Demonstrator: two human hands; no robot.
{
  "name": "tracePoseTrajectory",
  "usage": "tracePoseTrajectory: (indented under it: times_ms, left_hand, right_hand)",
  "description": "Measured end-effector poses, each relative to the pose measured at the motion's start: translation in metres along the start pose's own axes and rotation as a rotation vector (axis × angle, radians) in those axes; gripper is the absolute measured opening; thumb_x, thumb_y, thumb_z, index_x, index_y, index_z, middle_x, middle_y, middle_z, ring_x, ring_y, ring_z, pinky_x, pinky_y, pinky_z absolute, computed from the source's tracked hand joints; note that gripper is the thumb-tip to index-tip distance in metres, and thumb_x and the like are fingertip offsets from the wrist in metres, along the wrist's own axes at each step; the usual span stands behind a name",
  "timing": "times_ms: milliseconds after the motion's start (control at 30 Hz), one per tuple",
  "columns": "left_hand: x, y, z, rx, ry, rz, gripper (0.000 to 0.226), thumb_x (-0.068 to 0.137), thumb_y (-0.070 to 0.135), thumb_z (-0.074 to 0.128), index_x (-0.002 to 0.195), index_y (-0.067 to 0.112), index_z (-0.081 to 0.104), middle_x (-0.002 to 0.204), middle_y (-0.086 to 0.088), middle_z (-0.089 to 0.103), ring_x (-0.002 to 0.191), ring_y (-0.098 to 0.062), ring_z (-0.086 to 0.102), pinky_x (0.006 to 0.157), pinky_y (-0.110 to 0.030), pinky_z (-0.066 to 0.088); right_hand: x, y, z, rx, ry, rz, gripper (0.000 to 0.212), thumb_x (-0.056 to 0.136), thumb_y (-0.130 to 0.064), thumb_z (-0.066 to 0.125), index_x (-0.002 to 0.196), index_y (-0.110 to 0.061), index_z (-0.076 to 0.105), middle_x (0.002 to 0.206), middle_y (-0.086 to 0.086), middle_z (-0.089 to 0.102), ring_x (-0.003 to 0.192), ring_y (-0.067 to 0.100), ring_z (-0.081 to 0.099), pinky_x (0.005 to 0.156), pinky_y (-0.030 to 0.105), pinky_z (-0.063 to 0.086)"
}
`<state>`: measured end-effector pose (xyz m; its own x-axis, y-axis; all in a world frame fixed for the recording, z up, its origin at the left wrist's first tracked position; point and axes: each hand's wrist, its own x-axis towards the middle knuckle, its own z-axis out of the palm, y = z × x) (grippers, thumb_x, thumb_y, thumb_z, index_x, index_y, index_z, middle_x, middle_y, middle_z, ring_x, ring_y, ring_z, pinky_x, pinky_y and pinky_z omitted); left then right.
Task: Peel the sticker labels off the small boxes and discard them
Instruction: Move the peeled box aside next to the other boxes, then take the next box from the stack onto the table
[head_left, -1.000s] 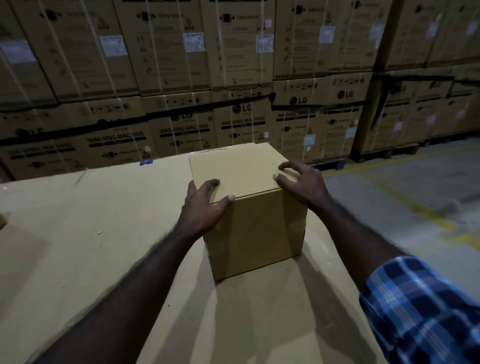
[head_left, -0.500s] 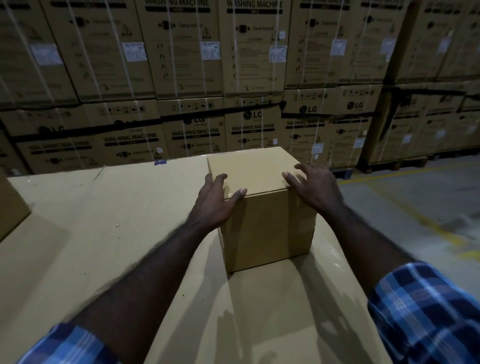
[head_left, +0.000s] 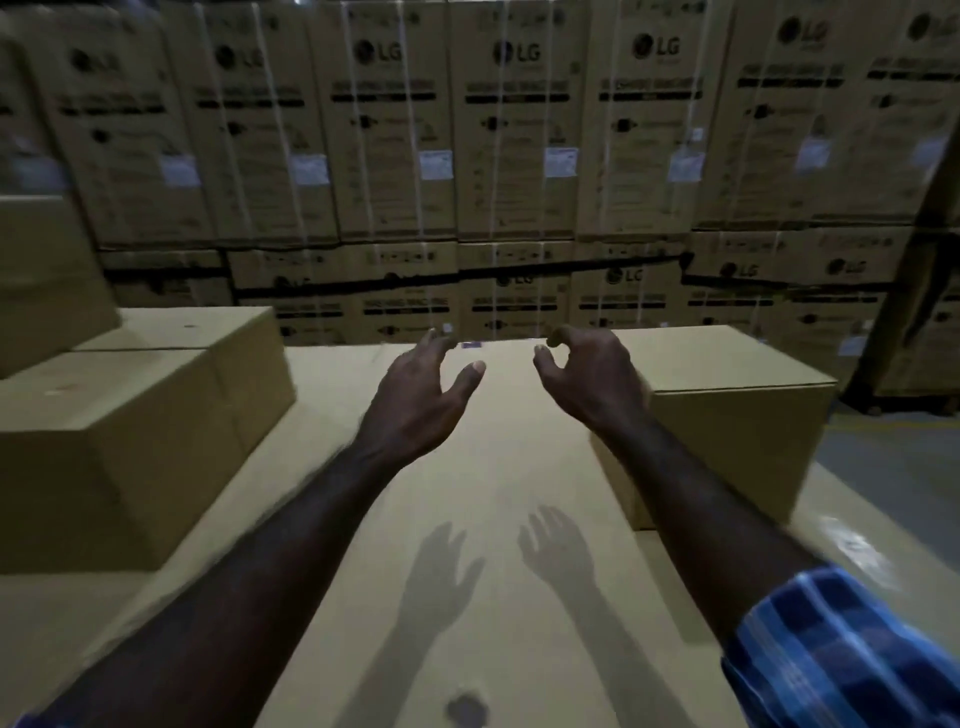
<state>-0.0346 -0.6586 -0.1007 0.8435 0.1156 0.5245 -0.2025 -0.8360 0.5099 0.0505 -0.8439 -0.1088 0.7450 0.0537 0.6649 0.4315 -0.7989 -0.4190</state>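
A plain brown small box stands on the cardboard work surface at the right; I see no sticker on its visible faces. My right hand hovers just left of it, fingers curled and apart, holding nothing. Over the middle of the surface my left hand is raised with fingers spread and empty. More small brown boxes are stacked at the left. The frame is blurred by motion.
A wall of large LG washing machine cartons with white labels fills the background. A small purple scrap lies at the far edge of the surface. Grey floor shows at the right.
Both hands have let go of the small box and lifted off it. The view has swung left, so the box now sits at the right and the stacked boxes at the left have appeared.
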Motion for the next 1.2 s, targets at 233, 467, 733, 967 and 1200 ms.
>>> tracePoseTrajectory:
  times_ms: [233,467,733,967,1200]
  left_hand:
    - [-0.072,-0.119,-0.158,0.160,0.089,-0.136,0.053,0.094,0.049,0.050,0.138,0.019,0.047,0.149,-0.003,0.042,0.130,-0.025,0.045,0.101,-0.035,0.037]
    - [-0.107,-0.191,-0.258,0.184,0.161,-0.210,0.053,0.093,0.044,0.054,0.137,0.014,0.048,0.144,-0.006,0.048,0.125,-0.025,0.049,0.099,-0.035,0.042]
    - [-0.094,-0.253,-0.324,0.241,0.242,-0.268,0.054,0.094,0.044,0.054,0.139,0.017,0.046,0.152,-0.007,0.037,0.132,-0.026,0.044,0.105,-0.038,0.040]
    - [-0.046,-0.300,-0.379,0.306,0.337,-0.262,0.055,0.094,0.041,0.054,0.142,0.018,0.041,0.151,-0.004,0.038,0.121,-0.015,0.048,0.083,-0.020,0.040]
    - [0.001,-0.359,-0.431,0.323,0.423,-0.306,0.058,0.093,0.042,0.056,0.144,0.019,0.040,0.151,-0.006,0.038,0.127,-0.024,0.047,0.092,-0.032,0.043]
  right_hand:
    - [-0.044,-0.198,0.060,0.160,-0.062,-0.118,0.031,0.087,-0.039,0.055,0.099,-0.015,0.070,0.096,0.009,0.071,0.101,0.029,0.059,0.078,0.039,0.053]
    - [-0.065,-0.331,0.105,0.277,-0.123,-0.231,0.033,0.086,-0.042,0.054,0.102,-0.017,0.070,0.100,0.005,0.072,0.102,0.025,0.060,0.083,0.038,0.051]
    - [-0.051,-0.422,0.154,0.360,-0.118,-0.321,0.033,0.087,-0.039,0.059,0.106,-0.014,0.070,0.096,0.010,0.071,0.097,0.027,0.061,0.077,0.039,0.053]
    - [-0.002,-0.494,0.203,0.421,-0.134,-0.382,0.037,0.085,-0.042,0.055,0.108,-0.016,0.068,0.099,0.010,0.071,0.097,0.028,0.062,0.079,0.039,0.055]
    - [0.040,-0.567,0.245,0.496,-0.143,-0.409,0.042,0.087,-0.042,0.057,0.120,-0.017,0.063,0.103,0.009,0.070,0.097,0.026,0.064,0.079,0.041,0.056]
